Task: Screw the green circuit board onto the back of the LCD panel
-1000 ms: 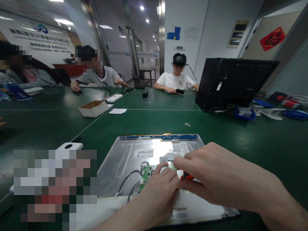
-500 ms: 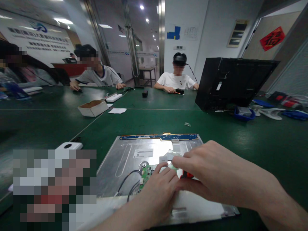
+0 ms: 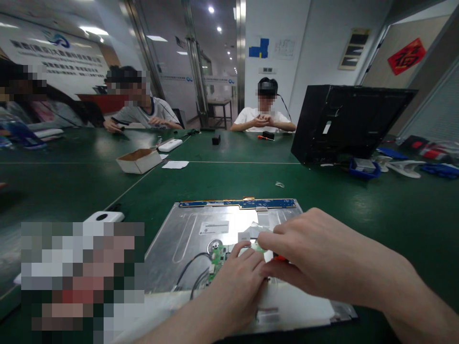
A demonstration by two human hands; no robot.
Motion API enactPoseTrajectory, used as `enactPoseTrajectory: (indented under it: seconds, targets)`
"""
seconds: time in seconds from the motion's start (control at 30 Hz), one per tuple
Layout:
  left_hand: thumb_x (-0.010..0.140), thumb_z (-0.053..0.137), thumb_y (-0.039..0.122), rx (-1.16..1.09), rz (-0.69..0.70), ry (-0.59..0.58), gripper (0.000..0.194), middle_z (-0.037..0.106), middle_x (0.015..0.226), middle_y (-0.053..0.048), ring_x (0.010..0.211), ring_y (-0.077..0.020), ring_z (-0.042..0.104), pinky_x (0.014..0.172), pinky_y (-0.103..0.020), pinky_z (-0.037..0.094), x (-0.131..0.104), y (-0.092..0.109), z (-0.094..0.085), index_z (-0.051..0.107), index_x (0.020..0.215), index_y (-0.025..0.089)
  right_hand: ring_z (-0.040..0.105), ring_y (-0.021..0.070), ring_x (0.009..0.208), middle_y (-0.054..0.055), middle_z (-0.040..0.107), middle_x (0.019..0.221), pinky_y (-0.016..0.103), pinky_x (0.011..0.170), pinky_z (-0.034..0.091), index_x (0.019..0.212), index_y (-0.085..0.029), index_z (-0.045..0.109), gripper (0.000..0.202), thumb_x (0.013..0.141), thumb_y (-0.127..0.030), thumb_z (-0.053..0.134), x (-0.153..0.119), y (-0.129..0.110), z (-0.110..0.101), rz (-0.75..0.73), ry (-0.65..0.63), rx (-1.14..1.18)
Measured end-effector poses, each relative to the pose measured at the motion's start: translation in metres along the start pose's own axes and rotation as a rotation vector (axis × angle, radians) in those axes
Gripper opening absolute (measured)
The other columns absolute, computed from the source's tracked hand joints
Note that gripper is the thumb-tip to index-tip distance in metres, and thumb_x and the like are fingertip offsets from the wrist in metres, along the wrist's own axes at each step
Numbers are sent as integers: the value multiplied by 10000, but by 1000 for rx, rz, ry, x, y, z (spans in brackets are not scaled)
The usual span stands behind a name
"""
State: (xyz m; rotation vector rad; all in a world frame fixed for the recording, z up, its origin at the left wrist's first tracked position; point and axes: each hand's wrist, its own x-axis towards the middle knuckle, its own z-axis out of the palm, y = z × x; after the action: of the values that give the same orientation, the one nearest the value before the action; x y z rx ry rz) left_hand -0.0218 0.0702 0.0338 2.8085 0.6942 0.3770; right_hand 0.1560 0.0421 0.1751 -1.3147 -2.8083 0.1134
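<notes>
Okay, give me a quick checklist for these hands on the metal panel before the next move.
1. Metal panel lying on the table: ok.
2. Left hand at the green circuit board: ok, fingers over it.
3. Red item in the right hand: ok, held between thumb and fingers.
4. Working end of the red item in sight: not ok, the hands hide it.
5. Black cables clear of the left forearm: cannot tell, they run close to it.
6. Blue strip board at the far edge uncovered by hands: ok.
</notes>
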Motion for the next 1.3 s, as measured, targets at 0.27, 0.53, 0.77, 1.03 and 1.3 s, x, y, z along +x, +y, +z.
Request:
enactPoseTrajectory:
  seconds: [0.27,0.53,0.77,1.03,1.3]
  targets:
    - [883,481,151,-27,1,-1,232,676,1084,-87,1125,-266,567,1111,-474,274,0,0,0,587,1086,191,605,161,677,-6,680,816,286,560,330,932,-218,565,50,889,-208,540,-3,-1,-1,-22,-27,64]
    - [839,507,134,14,3,-43,264,671,1109,-78,1125,-272,565,1103,-485,280,-1,-3,2,582,1083,200,600,174,614,-1,669,734,300,514,272,870,-213,574,96,928,-274,528,1,0,0,14,-3,-22]
    - [835,499,134,-10,1,-19,279,669,1083,-92,1126,-270,564,1099,-465,288,0,-2,0,590,1092,192,600,154,671,-16,674,828,281,537,317,963,-223,533,92,879,-205,564,-4,-2,-1,-26,-33,74]
    - [843,500,138,4,-10,-22,230,672,1036,-66,1103,-255,569,1100,-454,291,0,-1,-2,593,1044,203,583,170,604,-12,663,750,289,500,245,944,-230,548,47,920,-267,531,-3,1,3,10,12,-13]
    - [863,484,138,-11,-15,-31,255,673,1053,-77,1128,-267,560,1087,-472,306,0,-1,-2,579,1091,206,589,160,645,-24,668,803,282,516,285,960,-233,521,84,893,-245,570,-3,-1,1,5,-28,57]
